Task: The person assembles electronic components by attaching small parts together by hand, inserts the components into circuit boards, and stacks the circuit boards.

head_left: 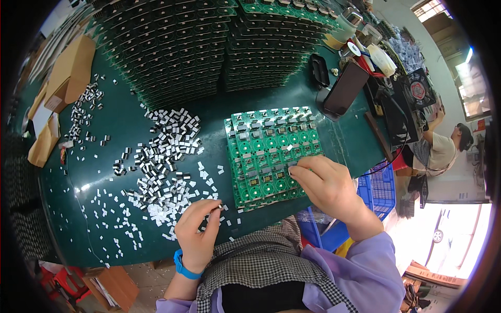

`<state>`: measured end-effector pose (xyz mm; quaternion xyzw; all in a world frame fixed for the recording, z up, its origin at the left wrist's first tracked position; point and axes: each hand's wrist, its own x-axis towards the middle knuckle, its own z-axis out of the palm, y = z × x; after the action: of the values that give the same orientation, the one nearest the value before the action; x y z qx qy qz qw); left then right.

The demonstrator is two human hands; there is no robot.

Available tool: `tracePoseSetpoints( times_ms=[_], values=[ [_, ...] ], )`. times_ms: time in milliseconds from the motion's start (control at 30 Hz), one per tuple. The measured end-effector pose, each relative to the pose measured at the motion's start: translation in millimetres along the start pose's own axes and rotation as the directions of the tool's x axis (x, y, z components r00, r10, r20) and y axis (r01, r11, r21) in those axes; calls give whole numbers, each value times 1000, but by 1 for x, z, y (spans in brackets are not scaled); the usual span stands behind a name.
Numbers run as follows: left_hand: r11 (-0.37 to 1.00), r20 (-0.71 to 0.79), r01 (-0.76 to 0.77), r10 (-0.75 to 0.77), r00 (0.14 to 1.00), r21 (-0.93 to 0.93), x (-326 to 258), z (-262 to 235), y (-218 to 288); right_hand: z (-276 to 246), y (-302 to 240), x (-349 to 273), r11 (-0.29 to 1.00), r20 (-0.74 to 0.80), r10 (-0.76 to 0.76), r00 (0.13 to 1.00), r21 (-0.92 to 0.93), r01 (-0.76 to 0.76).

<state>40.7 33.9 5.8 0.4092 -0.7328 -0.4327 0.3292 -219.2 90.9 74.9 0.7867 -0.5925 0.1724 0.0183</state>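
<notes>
Component point(220, 207), just one, sits pinched between left hand point(196, 228) fingertips; beneath the right hand point(331, 189), fingertips together (grasping anything? I can't quite tell), lies one green circuit panel point(265, 158).

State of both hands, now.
Left hand: closed, pinching a small black-and-white component.
Right hand: fingertips closed together over the green circuit-board panel; whether they hold anything cannot be told.

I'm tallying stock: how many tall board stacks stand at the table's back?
2: the left stack, beyond the loose parts, and the right stack, beyond the low board pile. More may be hidden behind them.
</notes>
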Motion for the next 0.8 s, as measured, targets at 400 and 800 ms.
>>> tracePoseSetpoints(
  times_ms=[400,800],
  values=[
    [687,290,270,-90,953,-675,-8,14,21,28,-58,-5,708,22,126,992,699,-105],
    [925,41,-234,258,965,-301,-10,20,26,47,-76,-31,-21,271,434,859,957,-290]
  ],
)
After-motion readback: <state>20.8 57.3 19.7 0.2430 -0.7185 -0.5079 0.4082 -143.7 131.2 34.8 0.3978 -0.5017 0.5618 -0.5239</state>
